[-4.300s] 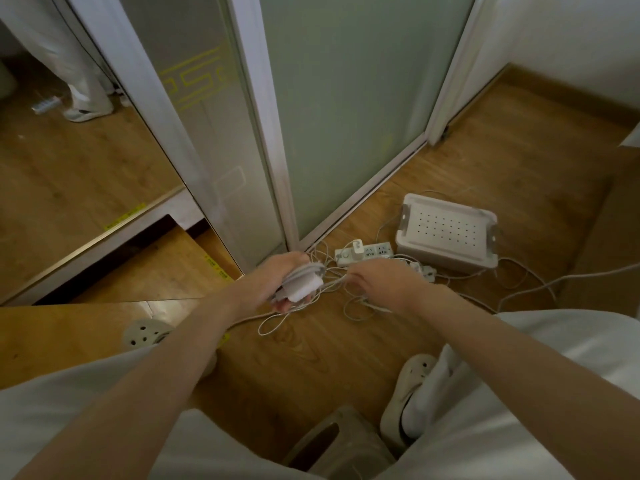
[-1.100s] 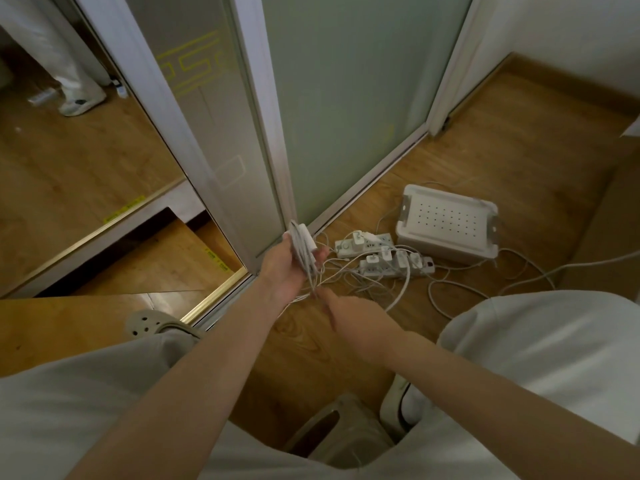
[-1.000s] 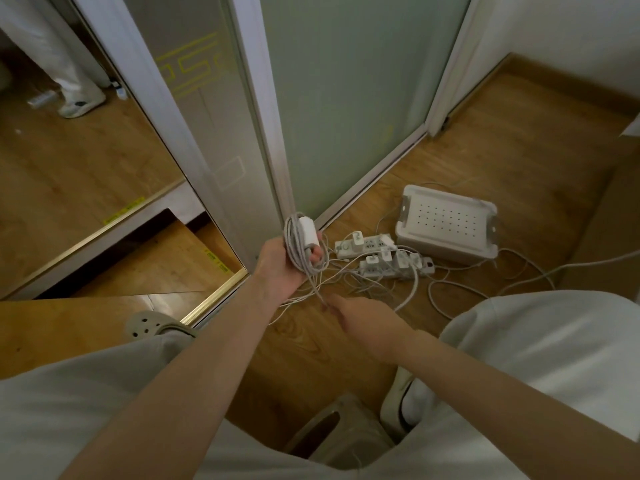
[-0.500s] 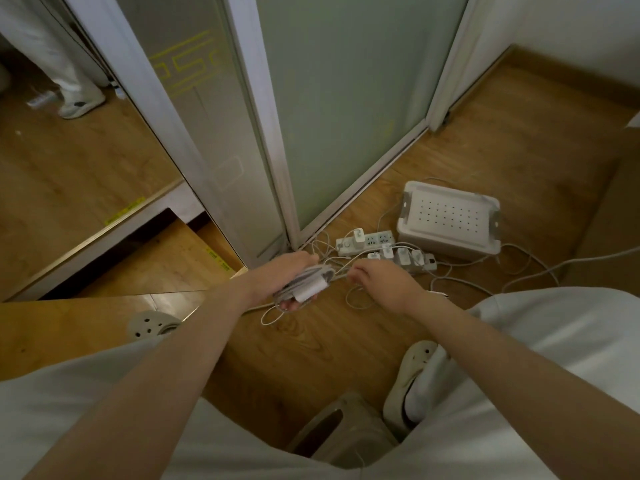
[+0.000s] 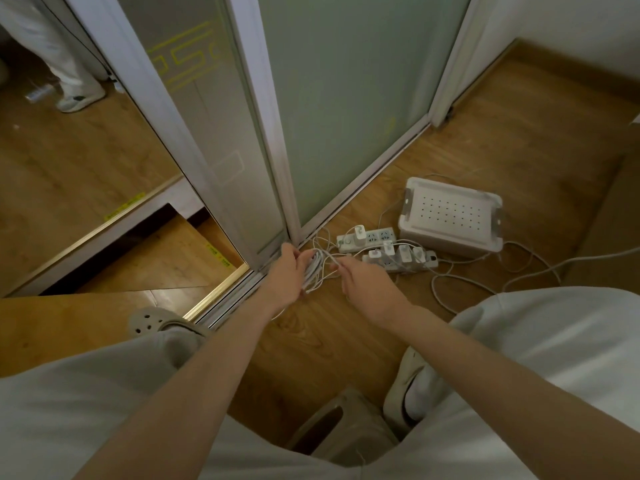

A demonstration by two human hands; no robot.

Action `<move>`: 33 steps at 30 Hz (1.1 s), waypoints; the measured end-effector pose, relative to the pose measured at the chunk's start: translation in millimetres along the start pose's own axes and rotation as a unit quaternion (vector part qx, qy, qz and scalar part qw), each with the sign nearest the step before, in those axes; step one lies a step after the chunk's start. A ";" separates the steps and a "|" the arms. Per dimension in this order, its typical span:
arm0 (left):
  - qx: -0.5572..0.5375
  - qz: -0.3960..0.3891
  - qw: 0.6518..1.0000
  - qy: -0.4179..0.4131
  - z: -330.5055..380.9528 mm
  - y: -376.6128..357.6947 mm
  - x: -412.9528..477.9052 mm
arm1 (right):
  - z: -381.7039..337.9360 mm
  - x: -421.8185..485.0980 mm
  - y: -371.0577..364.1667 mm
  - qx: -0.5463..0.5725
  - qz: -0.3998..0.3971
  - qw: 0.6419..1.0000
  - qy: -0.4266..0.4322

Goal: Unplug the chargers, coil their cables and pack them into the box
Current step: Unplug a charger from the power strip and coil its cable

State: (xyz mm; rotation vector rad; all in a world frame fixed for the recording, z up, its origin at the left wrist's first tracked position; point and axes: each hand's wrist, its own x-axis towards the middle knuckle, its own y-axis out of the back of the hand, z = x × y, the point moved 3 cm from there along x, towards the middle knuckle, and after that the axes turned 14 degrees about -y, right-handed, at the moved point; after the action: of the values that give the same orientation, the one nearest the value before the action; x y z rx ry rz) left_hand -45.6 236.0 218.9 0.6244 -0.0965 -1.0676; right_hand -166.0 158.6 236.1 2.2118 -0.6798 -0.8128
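Both hands are low over the wooden floor [image 5: 311,341], in the corner by the frosted sliding door [image 5: 346,116]. The left hand [image 5: 284,273] has its fingers curled round a bundle of white cable [image 5: 312,270], loops stacked side by side against the palm, thumb up on the far side. Is there a charger brick inside that bundle? Can't tell, the hand covers it. Just beside it sits the right hand [image 5: 369,287], back to the camera, thumb and forefinger brought together on a thin white strand [image 5: 327,260] that runs out of the bundle, while the remaining fingers are loosely bent.

Beyond the fingertips, two power strips lie on the floor. The far strip [image 5: 375,236] has one charger [image 5: 358,233] plugged in upright, and the near strip [image 5: 398,265] carries a row of chargers [image 5: 403,252], all seated in their sockets. Thin cables tangle over both strips.

To the right, just beside the far strip, sits the white box [image 5: 450,216] with its dotted face up. Loose cables [image 5: 464,282] loop over the floor to the right of the near strip and along the box's front edge.

At the bottom edge there's a stool [image 5: 339,427] between the person's knees, a clog [image 5: 152,320] on the left and a pale shoe [image 5: 405,389] on the right
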 end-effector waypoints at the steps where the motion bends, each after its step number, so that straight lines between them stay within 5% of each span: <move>1: -0.045 0.010 0.999 0.022 -1.3 -4.5 0.0 | -1.0 -4.4 -3.0 -0.016 0.001 1.000 0.005; 5: -0.217 0.046 0.970 0.104 0.6 -20.5 -3.9 | -3.0 -23.6 -12.9 0.000 0.005 1.000 0.018; 10: -0.452 0.033 0.886 0.098 8.2 -30.6 -12.8 | 0.6 -33.6 -15.7 -0.042 0.037 0.998 0.039; 13: -0.525 0.063 0.843 0.097 14.8 -32.6 -15.6 | 0.4 -34.1 -8.2 0.121 0.000 0.993 -0.005; 15: -0.586 0.108 0.797 0.099 18.1 -32.7 -16.7 | 4.5 -30.4 -4.2 0.330 -0.050 0.935 -0.118; 17: -0.621 0.126 0.769 0.086 21.8 -31.8 -18.0 | 7.1 -28.3 -3.0 0.508 -0.100 0.827 -0.220; 19: -0.627 0.114 0.768 0.058 26.2 -30.0 -20.0 | 6.2 -27.9 -1.4 0.622 -0.134 0.720 -0.277; 21: -0.608 0.094 0.788 0.027 29.9 -27.4 -22.0 | 6.1 -27.3 -0.8 0.659 -0.150 0.674 -0.299; 26: -0.577 0.066 0.814 -0.019 34.2 -22.3 -23.7 | 3.7 -30.0 -7.1 0.611 -0.196 0.694 -0.327; 33: -0.542 0.035 0.839 -0.039 33.1 -19.9 -24.2 | -0.8 -29.6 -8.8 0.653 -0.203 0.655 -0.321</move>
State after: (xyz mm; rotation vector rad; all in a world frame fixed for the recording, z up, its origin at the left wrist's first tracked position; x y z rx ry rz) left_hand -85.4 235.6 241.1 -0.4546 0.4017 -0.8970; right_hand -183.2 183.9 240.5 3.4459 -1.4662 -1.7721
